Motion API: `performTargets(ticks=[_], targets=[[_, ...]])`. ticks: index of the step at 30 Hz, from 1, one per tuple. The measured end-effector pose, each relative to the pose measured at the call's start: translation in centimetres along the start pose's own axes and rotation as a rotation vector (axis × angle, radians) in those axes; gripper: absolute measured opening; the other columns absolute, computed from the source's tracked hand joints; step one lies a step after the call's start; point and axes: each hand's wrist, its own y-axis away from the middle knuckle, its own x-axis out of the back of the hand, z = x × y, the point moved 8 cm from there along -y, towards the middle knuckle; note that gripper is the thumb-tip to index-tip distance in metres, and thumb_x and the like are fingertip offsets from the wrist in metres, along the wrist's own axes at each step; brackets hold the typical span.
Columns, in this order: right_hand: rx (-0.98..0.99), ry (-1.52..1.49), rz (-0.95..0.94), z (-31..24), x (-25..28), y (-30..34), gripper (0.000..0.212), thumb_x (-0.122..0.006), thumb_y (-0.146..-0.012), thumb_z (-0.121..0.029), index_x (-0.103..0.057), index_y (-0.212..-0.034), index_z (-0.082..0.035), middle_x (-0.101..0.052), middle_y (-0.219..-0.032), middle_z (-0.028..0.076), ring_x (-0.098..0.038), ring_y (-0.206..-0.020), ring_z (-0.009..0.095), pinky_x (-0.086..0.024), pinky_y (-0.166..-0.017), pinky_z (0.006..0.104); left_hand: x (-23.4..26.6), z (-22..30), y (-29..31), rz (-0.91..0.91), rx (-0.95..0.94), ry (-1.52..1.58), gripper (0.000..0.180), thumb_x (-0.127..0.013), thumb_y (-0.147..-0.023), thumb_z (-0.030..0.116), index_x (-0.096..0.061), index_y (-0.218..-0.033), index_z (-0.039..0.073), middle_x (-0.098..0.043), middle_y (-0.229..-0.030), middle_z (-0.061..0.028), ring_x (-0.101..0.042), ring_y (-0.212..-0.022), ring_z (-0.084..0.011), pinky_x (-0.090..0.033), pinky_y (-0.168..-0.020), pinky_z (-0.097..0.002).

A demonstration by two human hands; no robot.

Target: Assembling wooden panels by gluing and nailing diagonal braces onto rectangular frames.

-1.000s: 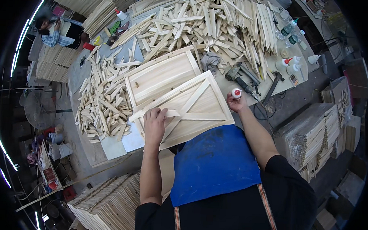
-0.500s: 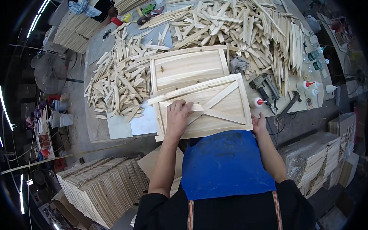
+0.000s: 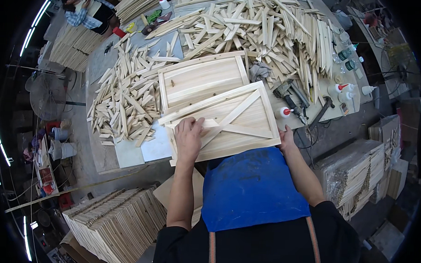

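Bench (image 3: 101,152): pale grey top, worn, loaded with a heaped strip pile (image 3: 258,33) of cut, angled-end softwood lengths.

Front panel (image 3: 255,113): at the bench's near edge, by the wearer's apron, set at a slant. Pale, planed wood, visible grain, framed by flat rails. A second panel (image 3: 212,78), knotted and likewise framed, lies just behind it.

Diagonal strip (image 3: 235,110): crosses the front panel from the upper right corner toward the lower left. Straight-edged, smooth, flat.

Left hand (image 3: 188,136): on the front panel's left part, fingers bent and close together over a short strip (image 3: 211,123) that runs to the diagonal. Whether they pinch it or only press cannot be told.

Right hand (image 3: 287,138): at the lower right corner, fingers partly hidden; grip cannot be told.

Step in hand, as judged: seating the short strip as one arm of a cross-brace. The next move calls for its end to sit flush against the diagonal, front panel kept steady.

Bottle (image 3: 282,112): white plastic, red tip, upright just beyond the right hand.
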Motion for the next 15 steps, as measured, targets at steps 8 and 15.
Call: performTargets(ticks=[8, 15], targets=[[0.057, 0.007, 0.018, -2.4, 5.7, -1.1, 0.068, -0.034, -0.107, -0.056, -0.059, -0.120, 0.006, -0.072, -0.107, 0.017, -0.070, -0.098, 0.028, -0.057, -0.095, 0.0399, 3.6, -20.8, 11.0, 0.572, 0.748, 0.812, 0.028, -0.057, -0.108, 0.021, -0.068, -0.121, -0.001, -0.067, -0.104, -0.0073, -0.064, -0.094, -0.0192, -0.051, -0.080, -0.0320], [0.041, 0.194, 0.214, -3.3, 8.9, 0.4, 0.064, -0.039, -0.104, -0.055, -0.059, -0.130, 0.000, -0.068, -0.121, 0.018, -0.065, -0.102, 0.030, -0.054, -0.086, 0.0408, -10.8, -29.7, 18.5, 0.168, 1.174, 1.333, 0.036, -0.051, -0.110, 0.031, -0.070, -0.117, 0.002, -0.071, -0.088, -0.0045, -0.065, -0.079, -0.0153, -0.053, -0.074, -0.0295]])
